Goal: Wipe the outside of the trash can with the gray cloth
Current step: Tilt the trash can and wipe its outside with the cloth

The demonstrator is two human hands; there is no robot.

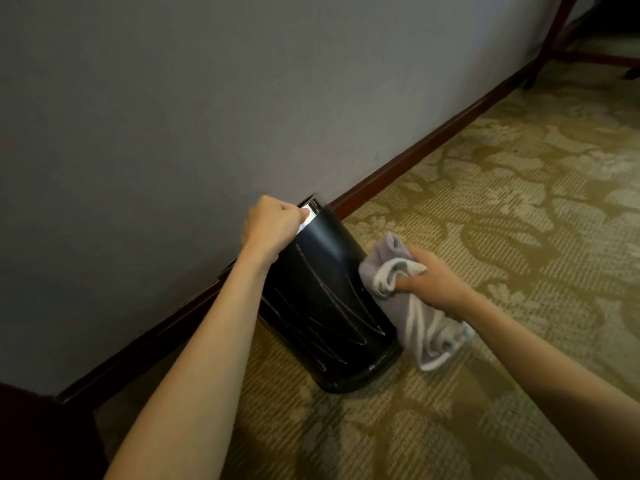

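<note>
A black round trash can stands on the carpet against the wall, with pale streaks across its side. My left hand grips its rim at the top, where a shiny liner edge shows. My right hand holds the bunched gray cloth pressed against the can's right side, and a loose end of the cloth hangs down toward the floor.
A gray wall with a dark red baseboard runs behind the can. Patterned olive carpet covers the floor. Dark wooden furniture legs stand at the far top right, and a dark red object fills the bottom left corner.
</note>
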